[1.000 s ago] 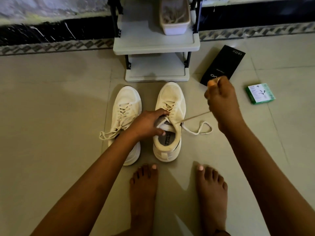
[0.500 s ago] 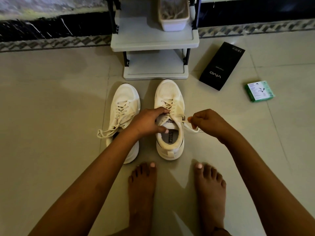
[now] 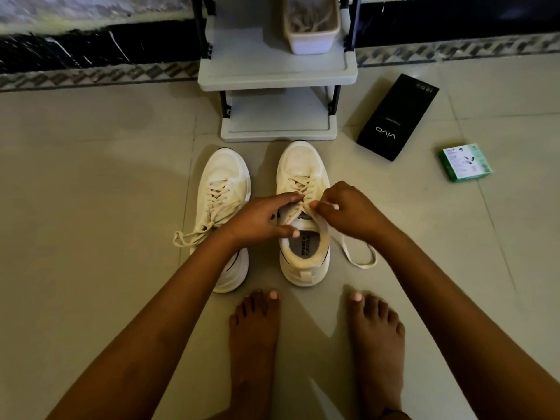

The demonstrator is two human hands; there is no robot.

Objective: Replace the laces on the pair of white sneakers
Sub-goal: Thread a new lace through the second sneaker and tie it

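Head view, looking down at the floor. Landmark: the right sneaker, sitting toe-first toward the grey shelf unit, just beyond the person's bare feet.

Left hand is gripping the right sneaker at the tongue and collar, fingers reaching across the upper eyelets, thumb curled at the near side of the opening. Right hand is closing its fingertips on the lace at the top eyelets; a slack loop of that lace is trailing onto the floor to the right of the sneaker. Lower eyelets are looking threaded; the top rows, under the fingers, cannot be read.

The left sneaker is lying just to the left of the right sneaker, laced, its ends spilling loose further left. Behind and to the right: a black box, and beyond it a small green box. A white tub of what look like laces is standing on the shelf unit.

Judgement: the step in hand is working the lace through the upper eyelets of the right sneaker. To do it well:
- be keeping the left hand firm so the shoe is not sliding
- be pulling along the eyelet's axis, not sideways
- be feeding the floor loop through without letting it twist or snag
- be working one crossing at a time.
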